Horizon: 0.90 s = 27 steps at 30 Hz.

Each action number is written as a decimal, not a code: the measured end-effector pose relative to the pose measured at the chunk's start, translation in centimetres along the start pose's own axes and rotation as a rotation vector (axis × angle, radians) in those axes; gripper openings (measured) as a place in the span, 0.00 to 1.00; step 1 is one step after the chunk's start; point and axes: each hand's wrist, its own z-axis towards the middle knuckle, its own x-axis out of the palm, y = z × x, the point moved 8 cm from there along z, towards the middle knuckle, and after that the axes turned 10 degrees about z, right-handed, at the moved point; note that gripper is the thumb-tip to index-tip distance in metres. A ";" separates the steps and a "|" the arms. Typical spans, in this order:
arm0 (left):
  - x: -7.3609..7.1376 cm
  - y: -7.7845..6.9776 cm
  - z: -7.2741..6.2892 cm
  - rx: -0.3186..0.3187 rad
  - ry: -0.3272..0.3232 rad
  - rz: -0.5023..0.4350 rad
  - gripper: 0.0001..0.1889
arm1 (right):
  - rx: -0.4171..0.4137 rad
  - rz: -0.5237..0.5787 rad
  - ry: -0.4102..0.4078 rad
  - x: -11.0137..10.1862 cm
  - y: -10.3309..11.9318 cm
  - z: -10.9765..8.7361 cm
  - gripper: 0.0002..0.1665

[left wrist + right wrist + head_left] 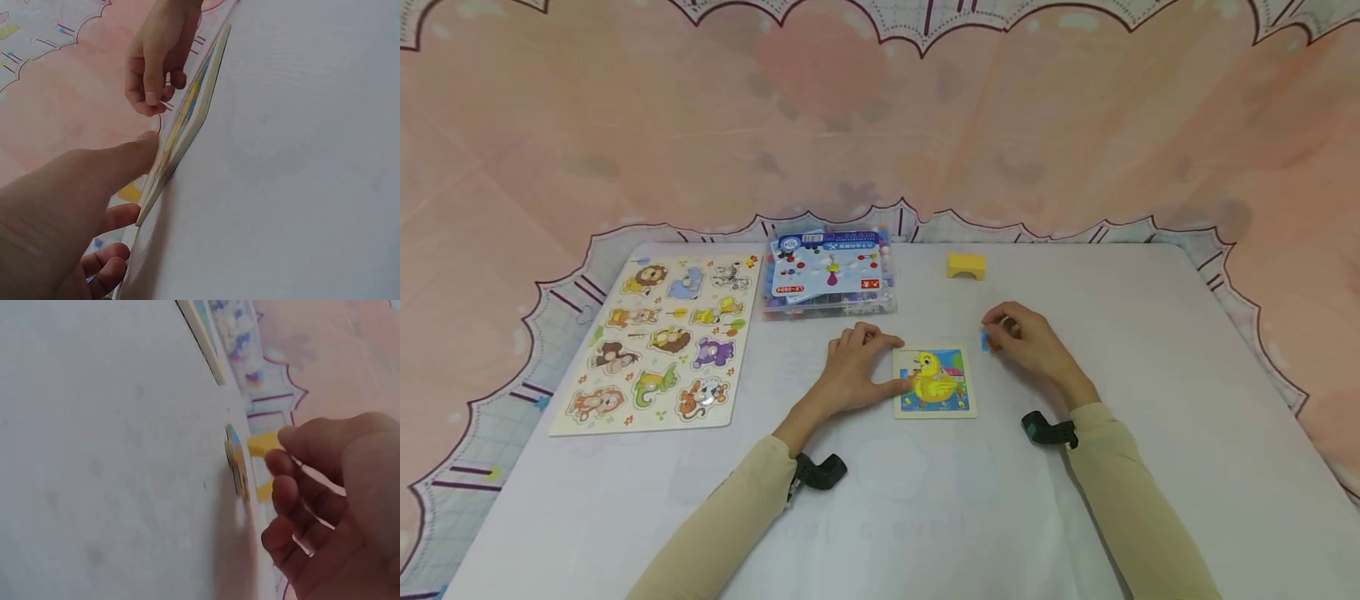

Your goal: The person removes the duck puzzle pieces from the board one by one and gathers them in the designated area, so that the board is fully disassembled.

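Observation:
A square wooden duck puzzle [934, 402] lies flat on the white table, with a yellow duck on a blue ground. My left hand [854, 367] steadies its left side: the thumb rests on the picture and the index finger touches the upper left corner. To the right of the board, a small blue and orange puzzle piece [987, 342] lies on the table, partly hidden by my right hand [1033, 346]. In the right wrist view the loosely bent fingertips [284, 487] hover beside the piece [236, 464], apart from it, and hold nothing.
A large animal puzzle board [655, 342] lies at the left. Beside it, a clear plastic box [829, 308] with a printed sheet stands near the back edge. A yellow arch block [966, 266] stands behind the right hand. Patterned cloth [880, 150] hangs behind the table.

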 end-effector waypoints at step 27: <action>-0.1 -0.1 0.1 0.012 -0.071 0.033 0.27 | -0.105 -0.129 0.374 8.4 5.1 -0.5 0.20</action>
